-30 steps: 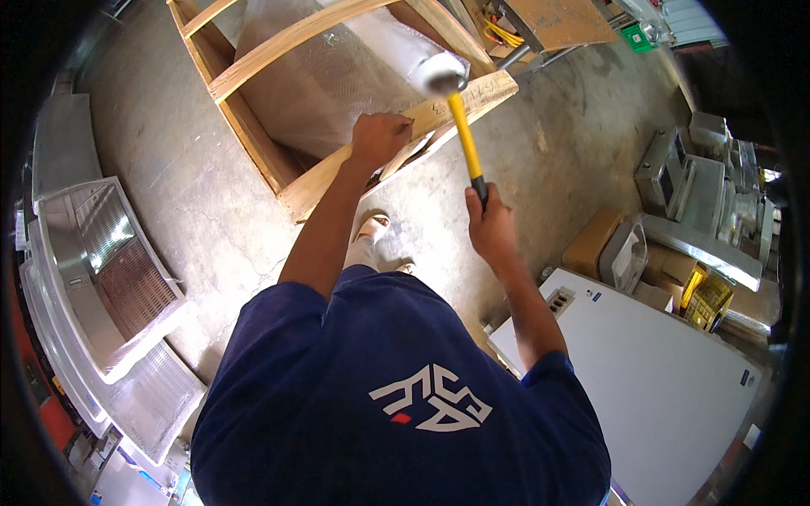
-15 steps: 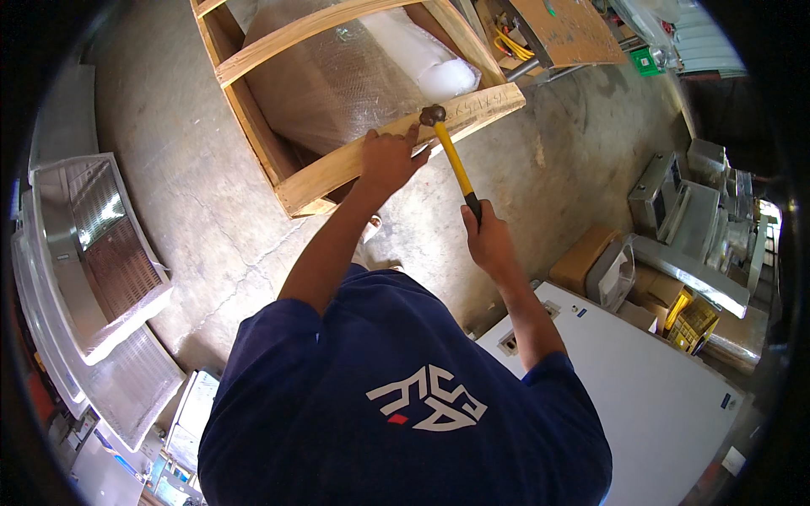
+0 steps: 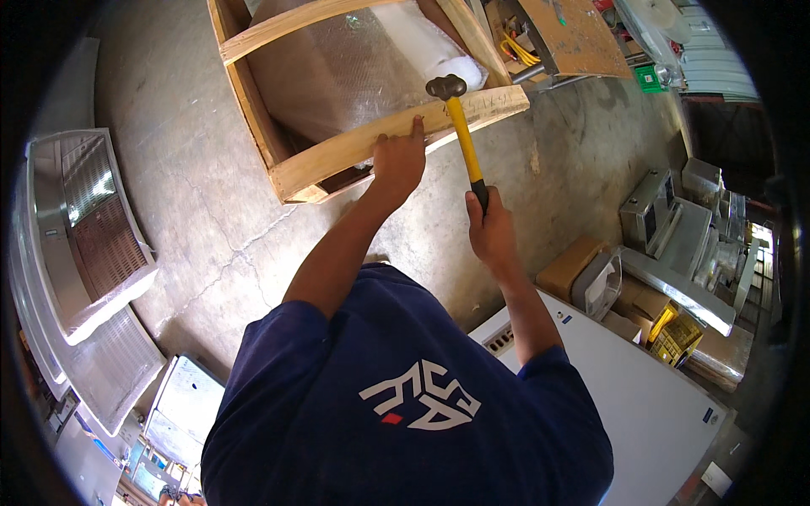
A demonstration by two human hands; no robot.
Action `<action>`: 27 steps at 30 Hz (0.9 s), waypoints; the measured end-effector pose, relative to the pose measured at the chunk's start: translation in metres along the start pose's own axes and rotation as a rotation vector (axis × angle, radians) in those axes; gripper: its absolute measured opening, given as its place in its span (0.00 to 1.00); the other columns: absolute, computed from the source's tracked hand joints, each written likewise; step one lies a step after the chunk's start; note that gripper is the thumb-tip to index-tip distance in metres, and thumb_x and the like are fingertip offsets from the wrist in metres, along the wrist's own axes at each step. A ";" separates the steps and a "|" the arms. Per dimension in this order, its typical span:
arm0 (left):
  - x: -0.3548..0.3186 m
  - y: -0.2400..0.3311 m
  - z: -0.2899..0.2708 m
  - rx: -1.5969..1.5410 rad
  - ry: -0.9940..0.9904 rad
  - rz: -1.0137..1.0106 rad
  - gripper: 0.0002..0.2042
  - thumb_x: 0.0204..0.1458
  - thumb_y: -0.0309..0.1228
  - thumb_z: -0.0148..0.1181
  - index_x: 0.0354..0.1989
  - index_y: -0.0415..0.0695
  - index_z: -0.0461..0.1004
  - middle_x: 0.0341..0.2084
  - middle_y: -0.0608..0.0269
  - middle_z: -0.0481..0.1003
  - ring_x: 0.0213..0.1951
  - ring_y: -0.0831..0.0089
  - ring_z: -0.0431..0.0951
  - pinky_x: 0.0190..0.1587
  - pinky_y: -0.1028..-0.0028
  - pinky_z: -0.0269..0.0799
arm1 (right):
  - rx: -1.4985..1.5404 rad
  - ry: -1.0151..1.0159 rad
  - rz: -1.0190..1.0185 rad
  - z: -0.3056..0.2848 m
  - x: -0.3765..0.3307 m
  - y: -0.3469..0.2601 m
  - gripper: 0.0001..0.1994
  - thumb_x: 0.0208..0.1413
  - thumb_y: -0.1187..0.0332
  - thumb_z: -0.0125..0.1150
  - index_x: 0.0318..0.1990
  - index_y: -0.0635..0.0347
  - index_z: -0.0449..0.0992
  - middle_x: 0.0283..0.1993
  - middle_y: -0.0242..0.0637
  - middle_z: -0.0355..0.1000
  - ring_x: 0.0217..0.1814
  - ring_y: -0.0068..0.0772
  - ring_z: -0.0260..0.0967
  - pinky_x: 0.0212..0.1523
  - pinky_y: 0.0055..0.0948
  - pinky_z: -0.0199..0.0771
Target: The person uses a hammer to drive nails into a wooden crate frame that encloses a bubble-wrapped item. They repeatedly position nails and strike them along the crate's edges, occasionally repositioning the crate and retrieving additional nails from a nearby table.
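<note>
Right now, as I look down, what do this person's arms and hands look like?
They are human arms, with no cables visible. The left hand and right hand wear no gloves. The short navy-blue sleeves leave the forearms bare. The matching shirt carries an angular white print with a small red mark.

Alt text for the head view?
Right hand holding a yellow-handled hammer, its head over a wooden crate; the left hand touches the crate's near board. Plastic-wrapped contents fill much of the crate, with a white cabinet at lower right.
</note>
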State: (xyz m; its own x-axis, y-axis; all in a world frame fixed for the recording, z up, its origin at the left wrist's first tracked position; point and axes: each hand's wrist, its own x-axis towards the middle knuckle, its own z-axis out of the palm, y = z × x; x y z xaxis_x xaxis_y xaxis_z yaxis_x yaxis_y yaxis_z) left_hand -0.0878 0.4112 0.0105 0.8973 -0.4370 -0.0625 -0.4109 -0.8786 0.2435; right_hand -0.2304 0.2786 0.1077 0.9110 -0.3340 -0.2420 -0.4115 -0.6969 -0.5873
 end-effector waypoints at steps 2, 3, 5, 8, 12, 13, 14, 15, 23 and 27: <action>-0.001 0.001 -0.002 -0.001 -0.017 0.009 0.29 0.58 0.30 0.48 0.70 0.46 0.62 0.24 0.57 0.81 0.27 0.62 0.82 0.39 0.61 0.74 | -0.032 -0.003 -0.001 0.003 0.001 0.009 0.17 0.69 0.54 0.51 0.43 0.62 0.69 0.23 0.49 0.73 0.25 0.55 0.74 0.27 0.46 0.69; 0.000 0.001 -0.002 -0.002 -0.020 0.012 0.28 0.58 0.30 0.48 0.70 0.46 0.62 0.24 0.56 0.81 0.27 0.62 0.82 0.39 0.61 0.74 | -0.073 -0.017 -0.007 0.010 0.003 0.024 0.17 0.69 0.54 0.52 0.43 0.62 0.68 0.23 0.50 0.73 0.26 0.57 0.75 0.26 0.47 0.70; 0.000 0.000 0.003 0.001 0.035 0.023 0.29 0.57 0.30 0.48 0.70 0.47 0.62 0.24 0.57 0.81 0.26 0.61 0.82 0.39 0.61 0.74 | -0.078 -0.007 -0.019 0.011 0.005 0.030 0.17 0.69 0.53 0.52 0.43 0.61 0.68 0.23 0.51 0.74 0.26 0.59 0.75 0.26 0.48 0.71; -0.001 -0.003 0.004 0.012 0.055 0.011 0.29 0.57 0.30 0.49 0.70 0.47 0.62 0.23 0.57 0.81 0.26 0.61 0.82 0.39 0.60 0.73 | 0.002 0.036 -0.028 -0.003 0.001 0.004 0.18 0.69 0.53 0.51 0.42 0.61 0.68 0.23 0.51 0.74 0.26 0.59 0.75 0.26 0.49 0.71; 0.000 -0.002 0.006 -0.001 0.050 0.025 0.29 0.56 0.30 0.49 0.70 0.47 0.62 0.23 0.57 0.81 0.26 0.61 0.82 0.41 0.59 0.73 | -0.118 -0.004 -0.027 0.005 0.007 0.020 0.18 0.69 0.52 0.51 0.41 0.61 0.68 0.23 0.51 0.74 0.27 0.59 0.76 0.27 0.50 0.71; 0.000 -0.002 0.006 0.002 0.059 0.039 0.29 0.56 0.30 0.49 0.70 0.47 0.62 0.23 0.56 0.81 0.26 0.60 0.82 0.41 0.59 0.73 | -0.189 -0.030 -0.022 0.010 0.008 0.033 0.18 0.69 0.52 0.51 0.41 0.61 0.68 0.23 0.52 0.74 0.27 0.59 0.76 0.27 0.50 0.71; -0.001 -0.002 0.005 0.005 0.066 0.052 0.29 0.56 0.30 0.49 0.70 0.47 0.62 0.23 0.56 0.81 0.26 0.60 0.82 0.42 0.59 0.73 | -0.131 -0.010 -0.015 0.007 0.006 0.028 0.18 0.69 0.52 0.51 0.42 0.61 0.68 0.23 0.52 0.74 0.27 0.60 0.76 0.27 0.50 0.71; -0.002 -0.005 0.004 0.010 0.074 0.053 0.29 0.56 0.30 0.49 0.70 0.47 0.62 0.24 0.56 0.81 0.27 0.60 0.82 0.42 0.58 0.73 | -0.073 0.003 -0.017 0.002 0.007 0.017 0.18 0.69 0.52 0.51 0.42 0.61 0.68 0.23 0.53 0.74 0.28 0.60 0.76 0.27 0.51 0.71; 0.000 -0.002 -0.007 -0.027 -0.002 0.038 0.27 0.59 0.29 0.47 0.70 0.45 0.62 0.28 0.55 0.82 0.32 0.60 0.84 0.46 0.58 0.72 | -0.162 -0.016 -0.027 0.010 0.006 0.020 0.17 0.69 0.55 0.52 0.41 0.62 0.70 0.25 0.51 0.74 0.28 0.56 0.76 0.27 0.45 0.71; -0.003 -0.010 0.000 -0.003 0.056 0.026 0.27 0.60 0.34 0.50 0.70 0.49 0.62 0.26 0.56 0.82 0.30 0.60 0.84 0.46 0.59 0.72 | -0.006 0.077 -0.101 -0.002 0.003 -0.011 0.17 0.69 0.55 0.52 0.42 0.62 0.69 0.25 0.54 0.74 0.30 0.61 0.76 0.28 0.49 0.71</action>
State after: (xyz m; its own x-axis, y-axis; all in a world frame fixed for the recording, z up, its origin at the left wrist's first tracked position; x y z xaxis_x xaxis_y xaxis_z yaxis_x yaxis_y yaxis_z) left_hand -0.0863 0.4214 0.0078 0.8939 -0.4483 -0.0014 -0.4341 -0.8664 0.2470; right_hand -0.2230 0.2840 0.1149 0.9431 -0.3094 -0.1222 -0.3184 -0.7333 -0.6008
